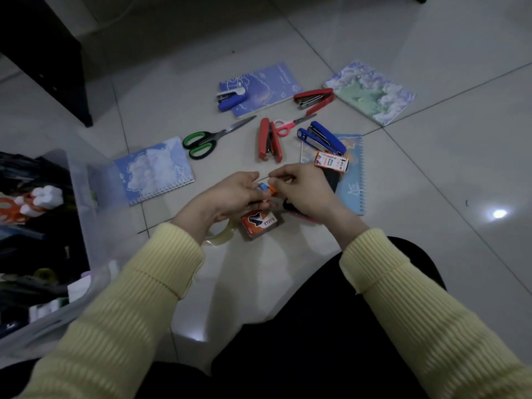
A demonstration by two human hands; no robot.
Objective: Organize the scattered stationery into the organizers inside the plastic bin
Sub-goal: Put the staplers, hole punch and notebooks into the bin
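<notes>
Just the head view to go on. A small blue-and-orange item (266,188) is held up off the floor (431,168), right between the two hands. The left hand (230,194) is curled round its blue end, and the orange end is pinched by the thumb and fingertips of the right hand (302,194). What it actually is can't be made out, it's too small and half covered. Its long axis looks to run hand to hand, roughly left-right.

The bit the next move probably hangs on: the plastic bin (82,180) is off to the left of both hands, near but not touching. So the left hand is the nearer one for a drop-off.

Inside the bin, dark organizers (43,240) can be seen. There are some white and orange bits (43,197) in the far part and a roll of tape (44,273) closer in. Which compartment holds what can't be told, it's way too dark in there.

Out on the floor:
- an orange box (259,224) and a clear tape ring (218,236), just under the hands
- a marker box (331,161), just beyond the right hand
- further out, green scissors (207,139), pink scissors (288,125), a red stapler (269,139), a blue stapler (321,138) and a cloud notebook (154,168)

Plenty is judged to be left to sort.
</notes>
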